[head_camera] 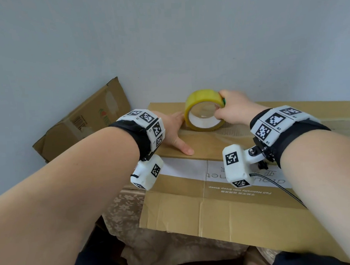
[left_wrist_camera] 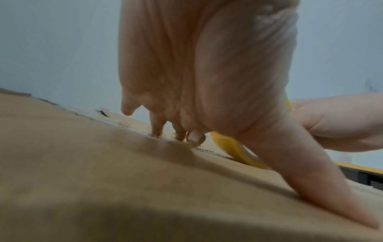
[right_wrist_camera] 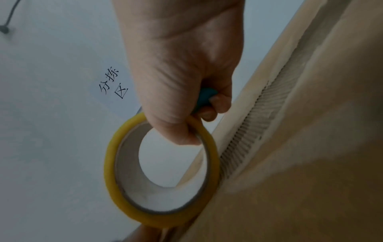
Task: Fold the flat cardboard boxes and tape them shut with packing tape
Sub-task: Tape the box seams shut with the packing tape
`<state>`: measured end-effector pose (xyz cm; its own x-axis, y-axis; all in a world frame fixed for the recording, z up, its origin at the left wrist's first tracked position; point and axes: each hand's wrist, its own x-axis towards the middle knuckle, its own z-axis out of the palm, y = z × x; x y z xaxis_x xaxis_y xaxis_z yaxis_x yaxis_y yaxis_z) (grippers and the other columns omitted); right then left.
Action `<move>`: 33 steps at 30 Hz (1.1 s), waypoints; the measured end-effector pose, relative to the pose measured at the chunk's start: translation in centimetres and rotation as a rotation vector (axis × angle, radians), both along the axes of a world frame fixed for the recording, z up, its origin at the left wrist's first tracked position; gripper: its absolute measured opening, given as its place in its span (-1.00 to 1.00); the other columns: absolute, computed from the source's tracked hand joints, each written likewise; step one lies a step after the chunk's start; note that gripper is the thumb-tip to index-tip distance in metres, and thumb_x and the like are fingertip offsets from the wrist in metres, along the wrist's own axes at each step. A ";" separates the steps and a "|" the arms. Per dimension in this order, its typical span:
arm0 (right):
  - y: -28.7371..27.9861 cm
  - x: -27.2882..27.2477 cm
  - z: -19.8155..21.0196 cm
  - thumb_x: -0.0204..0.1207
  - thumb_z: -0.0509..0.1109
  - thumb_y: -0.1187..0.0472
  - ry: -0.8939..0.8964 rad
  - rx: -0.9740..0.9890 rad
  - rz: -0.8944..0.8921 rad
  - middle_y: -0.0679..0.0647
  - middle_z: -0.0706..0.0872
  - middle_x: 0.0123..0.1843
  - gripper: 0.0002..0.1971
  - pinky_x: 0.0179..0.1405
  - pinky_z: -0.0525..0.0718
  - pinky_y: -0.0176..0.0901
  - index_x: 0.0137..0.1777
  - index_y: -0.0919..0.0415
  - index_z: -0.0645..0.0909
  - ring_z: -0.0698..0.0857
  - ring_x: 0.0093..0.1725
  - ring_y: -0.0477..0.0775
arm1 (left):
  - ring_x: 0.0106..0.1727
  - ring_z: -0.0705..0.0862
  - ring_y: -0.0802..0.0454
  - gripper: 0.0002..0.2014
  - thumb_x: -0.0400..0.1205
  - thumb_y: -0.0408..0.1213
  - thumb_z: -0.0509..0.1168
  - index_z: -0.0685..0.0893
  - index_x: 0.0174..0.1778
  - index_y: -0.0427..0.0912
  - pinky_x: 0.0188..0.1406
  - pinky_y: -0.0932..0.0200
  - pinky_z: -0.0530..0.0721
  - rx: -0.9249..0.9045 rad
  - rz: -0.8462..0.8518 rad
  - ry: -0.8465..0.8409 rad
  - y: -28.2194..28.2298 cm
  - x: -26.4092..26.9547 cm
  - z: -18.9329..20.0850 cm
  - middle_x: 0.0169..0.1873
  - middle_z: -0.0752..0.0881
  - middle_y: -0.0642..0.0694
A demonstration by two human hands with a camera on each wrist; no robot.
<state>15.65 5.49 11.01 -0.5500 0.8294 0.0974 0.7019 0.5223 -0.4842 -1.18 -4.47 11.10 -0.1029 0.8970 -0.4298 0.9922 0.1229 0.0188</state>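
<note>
The cardboard box [head_camera: 207, 149] stands folded in the middle of the scene, its top flaps down, so nothing inside it shows; the left hand [head_camera: 173, 130] lies flat on the near-left part of the top, fingers straight and thumb spread, holding nothing; the right hand [head_camera: 236, 109] grips the yellow tape roll [head_camera: 204, 110], thumb hooked inside the core, with a small green object [right_wrist_camera: 205, 98] tucked under its fingers; the roll stands on edge on the box top; a flattened box [head_camera: 83, 120] leans against the wall, far left.
</note>
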 end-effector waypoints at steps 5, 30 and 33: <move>1.4 4.7 1.4 0.43 0.37 0.31 -0.108 0.177 -0.072 0.00 0.44 -0.34 -0.86 -0.28 0.33 -0.16 -0.12 0.15 0.45 0.48 -0.15 0.19 | 0.36 0.48 -0.14 0.38 -0.14 0.58 0.35 0.10 0.55 -0.07 0.33 -0.24 0.49 -0.047 0.049 0.114 0.4 1.2 0.9 0.42 0.32 0.05; 2.6 5.6 -0.5 0.46 0.27 0.31 0.011 0.026 0.052 0.06 0.47 -0.28 -0.86 -0.41 0.32 -0.12 -0.23 0.14 0.36 0.51 -0.21 0.19 | 0.67 -0.13 -0.06 0.37 0.12 0.04 0.67 -0.19 0.65 0.05 0.61 -0.25 0.01 -0.099 0.015 0.011 1.5 6.6 2.2 0.66 -0.03 -0.04; 2.7 5.7 -0.7 0.47 0.27 0.30 0.013 0.015 0.058 0.05 0.47 -0.28 -0.89 -0.27 0.36 -0.12 -0.19 0.15 0.38 0.52 -0.17 0.21 | 0.67 -0.16 -0.07 0.38 0.15 0.01 0.67 -0.24 0.64 0.05 0.62 -0.23 -0.01 -0.105 0.025 0.006 1.4 6.5 2.0 0.66 -0.10 -0.08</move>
<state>21.34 8.16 10.29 -0.5959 0.7945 0.1167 0.6641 0.5693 -0.4847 5.31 -3.05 13.10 -0.1275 0.8442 -0.5206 0.9889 0.1484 -0.0015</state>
